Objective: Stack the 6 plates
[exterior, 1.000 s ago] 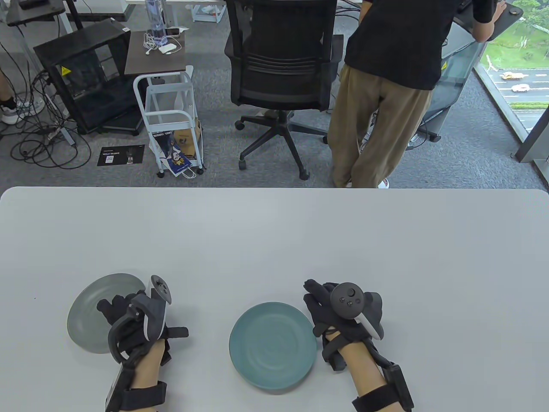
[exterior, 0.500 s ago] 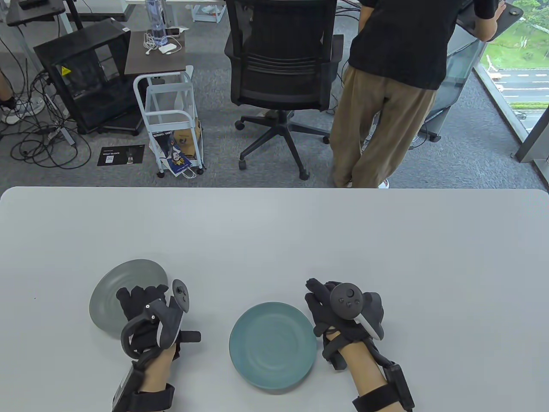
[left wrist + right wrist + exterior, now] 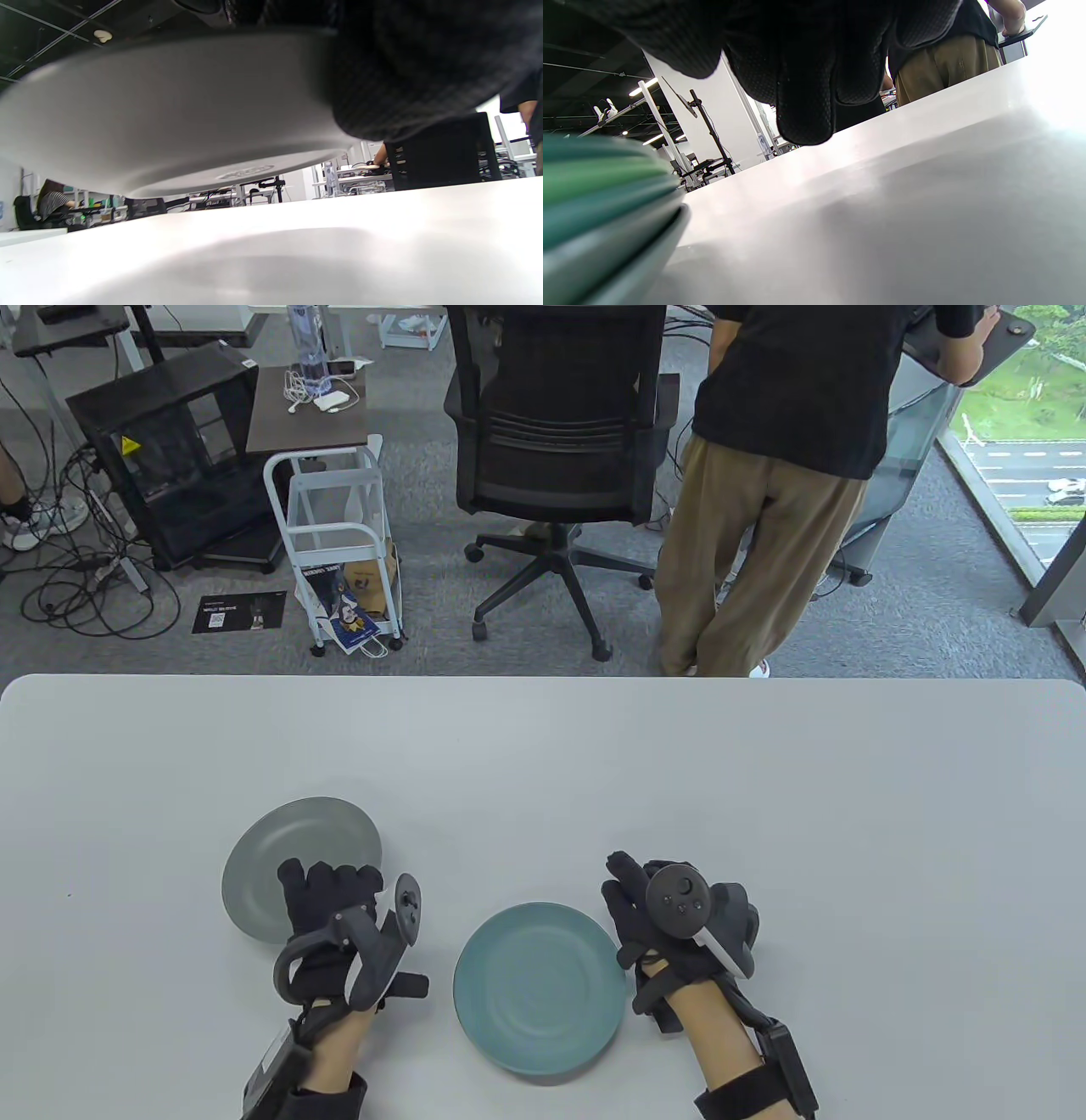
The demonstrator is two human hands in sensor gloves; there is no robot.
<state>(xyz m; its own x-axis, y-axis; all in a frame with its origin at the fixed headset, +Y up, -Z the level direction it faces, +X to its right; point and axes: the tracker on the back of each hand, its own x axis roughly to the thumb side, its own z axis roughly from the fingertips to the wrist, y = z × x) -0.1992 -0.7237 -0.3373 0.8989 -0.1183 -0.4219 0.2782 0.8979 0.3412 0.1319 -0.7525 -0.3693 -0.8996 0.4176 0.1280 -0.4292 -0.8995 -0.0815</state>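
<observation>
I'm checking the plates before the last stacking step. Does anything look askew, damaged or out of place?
Nothing looks damaged. The grey plate is tilted off the table only because the left hand holds it; the teal stack sits flat beside the right hand.

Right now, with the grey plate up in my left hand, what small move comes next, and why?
Probably carry the grey plate rightward over the teal stack, then lower it. The left hand holds it clear of the table, and the right hand rests beside the stack without blocking it.
</observation>
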